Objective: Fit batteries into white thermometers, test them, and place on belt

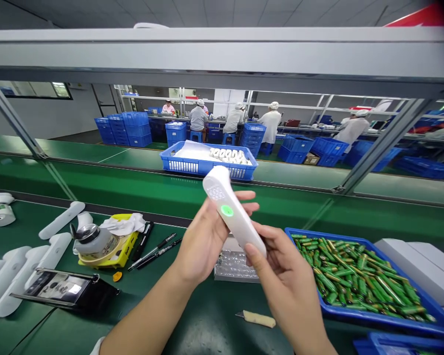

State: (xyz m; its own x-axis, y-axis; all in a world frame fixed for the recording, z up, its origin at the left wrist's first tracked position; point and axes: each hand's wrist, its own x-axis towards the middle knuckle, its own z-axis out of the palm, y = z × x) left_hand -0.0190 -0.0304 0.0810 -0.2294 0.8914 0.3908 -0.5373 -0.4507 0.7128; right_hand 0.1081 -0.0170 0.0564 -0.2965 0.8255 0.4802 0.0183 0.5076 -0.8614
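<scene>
A white handheld device (244, 224) with a round lit green button and a cluster of small marks near its bent head is held up in front of me. My right hand (284, 266) pinches its lower end between thumb and fingers. Around the upper part is my left hand (203, 236), its fingers passing behind the device and showing on the far side. Below the hands lies an open white box (237, 266) with clear bubbled plastic, partly hidden. A small pointed blade with a wrapped handle (259, 319) rests on the green bench nearby.
At right, a blue tray (370, 241) holds many green batteries. White devices (13, 276), a black-framed meter (64, 291), a yellow tray (128, 251) with a bottle, and pens (157, 251) lie left. A blue basket (207, 165) stands on the far ledge; people work beyond.
</scene>
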